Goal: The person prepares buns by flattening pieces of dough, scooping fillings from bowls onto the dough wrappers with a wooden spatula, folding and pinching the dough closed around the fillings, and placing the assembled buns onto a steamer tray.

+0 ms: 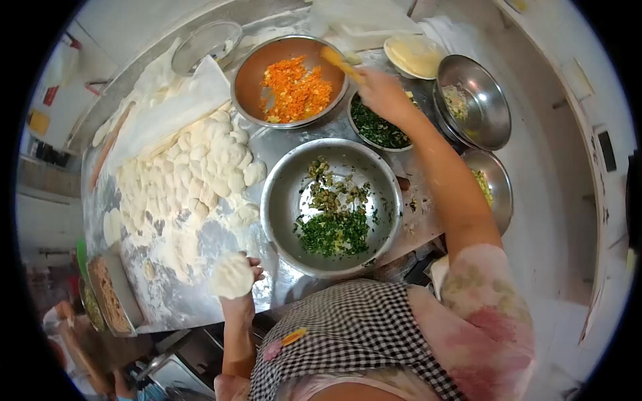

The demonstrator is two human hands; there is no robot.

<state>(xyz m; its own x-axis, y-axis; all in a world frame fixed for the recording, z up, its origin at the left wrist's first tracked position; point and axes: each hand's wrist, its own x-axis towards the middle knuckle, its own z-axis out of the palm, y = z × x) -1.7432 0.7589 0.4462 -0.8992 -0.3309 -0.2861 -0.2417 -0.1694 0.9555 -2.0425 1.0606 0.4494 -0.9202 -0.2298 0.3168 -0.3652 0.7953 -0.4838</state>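
Observation:
My left hand point(242, 294) holds a round, flat dough wrapper point(232, 275) near the table's front edge, the dough covering most of the palm. In my right hand point(384, 93) is a yellow spatula point(341, 64), its blade over the right rim of the steel bowl of chopped carrot point(296, 89). Below that forearm sits a bowl of dark chopped greens point(380, 127), partly hidden by my hand. A large steel bowl point(275, 220) stands in front of me with chopped green herbs point(334, 232) and a brownish chopped mix point(331, 184) inside.
Many floured dough pieces point(194, 164) lie at left, partly under a white cloth point(170, 110). A rolling pin point(110, 147) rests beyond them. Steel bowls point(491, 100) and a plate of yellow food point(414, 53) stand at right. A tray of brownish filling point(110, 297) is at lower left.

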